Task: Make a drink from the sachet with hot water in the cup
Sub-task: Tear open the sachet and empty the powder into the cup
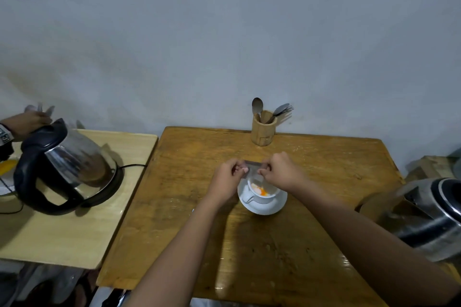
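Above the white cup (262, 193) on its saucer (264, 207), the left hand (225, 179) and right hand (282, 172) reach in with forearms converging, each pinching one end of the sachet (252, 168). Orange-white powder lies inside the cup.

Your left hand (228, 177) and right hand (282, 171) cover both ends of the sachet (252, 168), and its print is too blurred to read. The right hand also hides the far right rim of the cup (260, 193), so you cannot tell how much powder is inside. At the right edge, the steel kettle (429, 219) is cut off and smeared.
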The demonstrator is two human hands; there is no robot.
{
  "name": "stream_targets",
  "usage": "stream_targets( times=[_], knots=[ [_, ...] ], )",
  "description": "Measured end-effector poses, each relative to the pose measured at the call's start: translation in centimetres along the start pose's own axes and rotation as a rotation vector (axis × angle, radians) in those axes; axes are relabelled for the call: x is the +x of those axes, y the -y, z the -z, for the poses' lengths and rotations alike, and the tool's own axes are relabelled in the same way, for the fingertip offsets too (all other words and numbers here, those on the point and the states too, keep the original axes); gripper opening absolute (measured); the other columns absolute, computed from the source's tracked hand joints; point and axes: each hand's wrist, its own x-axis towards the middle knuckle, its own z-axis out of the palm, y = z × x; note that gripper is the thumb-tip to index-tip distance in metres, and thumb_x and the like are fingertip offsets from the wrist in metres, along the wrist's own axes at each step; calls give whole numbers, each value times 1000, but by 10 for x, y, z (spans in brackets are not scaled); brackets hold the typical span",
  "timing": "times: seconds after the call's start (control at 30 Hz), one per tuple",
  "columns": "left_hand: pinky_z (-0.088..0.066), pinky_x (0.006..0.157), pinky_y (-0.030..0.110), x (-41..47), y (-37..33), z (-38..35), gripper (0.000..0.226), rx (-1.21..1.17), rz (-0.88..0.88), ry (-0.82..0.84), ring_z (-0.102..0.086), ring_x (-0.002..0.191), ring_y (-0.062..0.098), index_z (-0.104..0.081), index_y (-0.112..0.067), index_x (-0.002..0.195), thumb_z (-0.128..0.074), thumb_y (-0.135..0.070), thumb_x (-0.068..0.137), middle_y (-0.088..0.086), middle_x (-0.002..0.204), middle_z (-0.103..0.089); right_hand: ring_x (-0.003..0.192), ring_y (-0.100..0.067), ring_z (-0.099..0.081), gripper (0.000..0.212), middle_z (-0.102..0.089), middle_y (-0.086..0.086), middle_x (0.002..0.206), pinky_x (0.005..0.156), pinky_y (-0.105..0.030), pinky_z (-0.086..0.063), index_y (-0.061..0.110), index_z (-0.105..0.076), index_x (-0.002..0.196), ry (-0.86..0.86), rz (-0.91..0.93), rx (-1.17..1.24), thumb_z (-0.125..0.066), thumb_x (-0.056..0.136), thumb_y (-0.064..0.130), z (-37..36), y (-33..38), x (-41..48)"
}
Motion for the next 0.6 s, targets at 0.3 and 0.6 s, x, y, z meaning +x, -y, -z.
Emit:
stream_targets(
  times=[0.3, 0.6],
  knots=[
    [-36, 58, 26, -28, 48, 32, 17, -138, 79, -167, -42, 61, 12, -55, -18, 72, -63, -8, 83, -2, 64, -46, 65, -16, -58, 13, -62, -5, 68, 62, -29, -48, 18, -57, 85, -100, -9, 436, -68, 79, 14, -59, 27, -10],
    [-38, 57, 21, -72, 104, 31, 13, -7, 306, -138, -51, 68, 16, -54, -14, 86, -56, -1, 83, -1, 68, -52, 76, -18, -58, 31, -62, 0, 76, 54, -19, -37, 30, -41, 68, 69, -227, 344, -60, 72, 5, -140, 28, -15]
  ],
)
